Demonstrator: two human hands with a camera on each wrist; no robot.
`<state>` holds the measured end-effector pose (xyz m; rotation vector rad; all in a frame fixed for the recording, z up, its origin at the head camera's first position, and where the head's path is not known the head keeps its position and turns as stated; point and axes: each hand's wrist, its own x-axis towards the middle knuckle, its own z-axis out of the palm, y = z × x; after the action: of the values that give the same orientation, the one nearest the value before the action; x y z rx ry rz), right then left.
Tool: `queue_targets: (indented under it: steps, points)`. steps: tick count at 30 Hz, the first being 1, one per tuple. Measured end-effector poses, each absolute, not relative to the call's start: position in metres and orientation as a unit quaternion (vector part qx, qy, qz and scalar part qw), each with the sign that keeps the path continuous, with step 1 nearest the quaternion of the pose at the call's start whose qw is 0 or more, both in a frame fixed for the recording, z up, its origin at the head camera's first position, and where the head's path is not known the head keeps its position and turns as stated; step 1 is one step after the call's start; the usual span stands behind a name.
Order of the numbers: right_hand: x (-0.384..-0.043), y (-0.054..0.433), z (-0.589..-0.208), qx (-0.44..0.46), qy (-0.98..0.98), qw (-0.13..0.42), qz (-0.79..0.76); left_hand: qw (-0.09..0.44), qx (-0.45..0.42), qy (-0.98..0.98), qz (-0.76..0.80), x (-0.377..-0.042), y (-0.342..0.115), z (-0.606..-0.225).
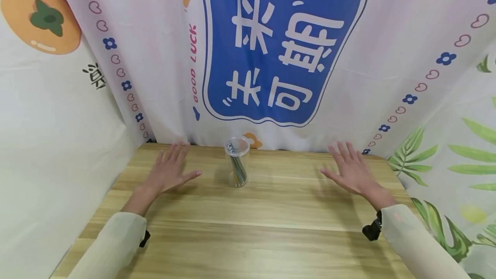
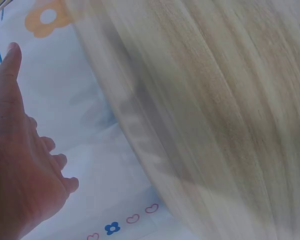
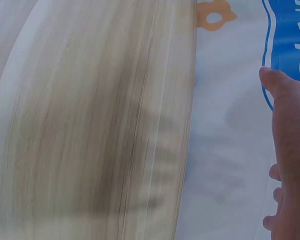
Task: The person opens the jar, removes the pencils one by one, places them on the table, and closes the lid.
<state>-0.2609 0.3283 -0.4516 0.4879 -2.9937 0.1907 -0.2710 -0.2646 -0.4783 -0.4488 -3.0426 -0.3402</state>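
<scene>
A clear plastic cylinder (image 1: 238,162) with a lid stands upright near the back of the wooden table, with several thin pencil-like sticks (image 1: 238,170) leaning inside it. To its left, my left hand (image 1: 170,171) is spread with straight fingers, its thumb pointing toward the cylinder but apart from it. My right hand (image 1: 350,169) is spread likewise, farther off on the right side. Neither hand holds anything. In the left wrist view the left hand (image 2: 25,150) shows at the left edge; the right wrist view has the right hand (image 3: 292,150) at the right edge. Shadows fall beneath both.
The wooden table (image 1: 248,227) ends at a hanging printed cloth (image 1: 170,76) behind it. More cloth hangs on the left (image 1: 58,119) and, with leaf prints, on the right (image 1: 457,150). A black strap device (image 1: 373,228) sits at the right wrist.
</scene>
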Motion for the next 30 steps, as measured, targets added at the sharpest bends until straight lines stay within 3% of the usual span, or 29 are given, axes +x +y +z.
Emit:
queue_targets:
  steps: [12,30]
  points:
    - [-0.263,0.309,-0.448,0.183,-0.978,0.074,0.063,0.024,-0.159,-0.977,-0.140,-0.267,-0.249,-0.479]
    - [-0.264,0.266,-0.436,0.204,-0.973,0.063,0.082,0.051,-0.196,-0.955,-0.215,-0.264,-0.208,-0.473]
